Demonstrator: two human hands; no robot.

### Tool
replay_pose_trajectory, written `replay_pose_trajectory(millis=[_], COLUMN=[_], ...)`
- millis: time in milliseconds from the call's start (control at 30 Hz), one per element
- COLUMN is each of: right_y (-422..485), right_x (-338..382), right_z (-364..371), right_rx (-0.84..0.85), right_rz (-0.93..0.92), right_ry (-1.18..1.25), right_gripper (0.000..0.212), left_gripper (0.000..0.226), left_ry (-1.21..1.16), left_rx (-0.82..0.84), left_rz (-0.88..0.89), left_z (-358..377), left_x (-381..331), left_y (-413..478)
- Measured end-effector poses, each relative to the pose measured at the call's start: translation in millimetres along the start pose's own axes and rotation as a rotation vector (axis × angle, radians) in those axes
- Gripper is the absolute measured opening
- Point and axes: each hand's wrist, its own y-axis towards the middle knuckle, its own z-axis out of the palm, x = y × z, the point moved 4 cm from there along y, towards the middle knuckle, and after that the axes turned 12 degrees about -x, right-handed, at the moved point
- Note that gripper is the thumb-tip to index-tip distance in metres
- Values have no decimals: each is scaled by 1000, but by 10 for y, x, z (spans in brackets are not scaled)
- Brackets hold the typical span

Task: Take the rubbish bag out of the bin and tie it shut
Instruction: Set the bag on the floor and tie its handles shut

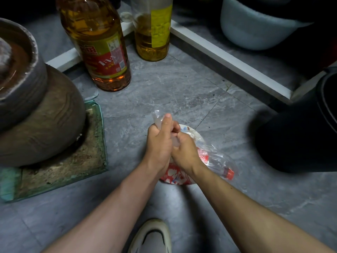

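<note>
1. Well, at the far left we see a brown clay jar (42, 114). Its top is cut off by the frame and its mouth is too blurred to read. It stands on a stained, glass-edged tray (76, 167).
2. Behind it stand a red-labelled oil bottle (102, 52) holding amber oil and a yellow-labelled bottle (153, 37), partly filled. Both necks are cut off.
3. In the middle, the person's left hand (160, 141) has its fingers curled tight round the twisted neck of the clear rubbish bag (218, 161).
4. The right hand (186, 150), touching the left, grips the same neck. The hands hide whether it is knotted.
5. The bag lies on the floor (164, 84), outside the bin. Inside we make out a red-capped plastic bottle (228, 173), a red-and-white wrapper (175, 177) and something white and round.
6. At the right, the black bin (300, 134) is blurred and cut off, and we cannot see inside it.
</note>
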Motion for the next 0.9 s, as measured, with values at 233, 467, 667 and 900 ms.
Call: replay_pose_trajectory(millis=[233,467,667,900], right_y=[-64,-25,-10,-25], right_x=[88,80,214,259], right_z=[-13,3,33,-63], right_rx=[6,21,19,8], right_rz=[-60,61,127,199], right_ry=[-46,33,238,405], right_gripper=[21,37,62,52], left_gripper=[58,132,116,93], left_ry=[210,951,893,770], left_rx=[252,392,410,325], left_rz=[48,332,429,358], left_z=[-458,-763,-482,-456], left_x=[-223,76,244,348], left_y=[180,186,36,-11])
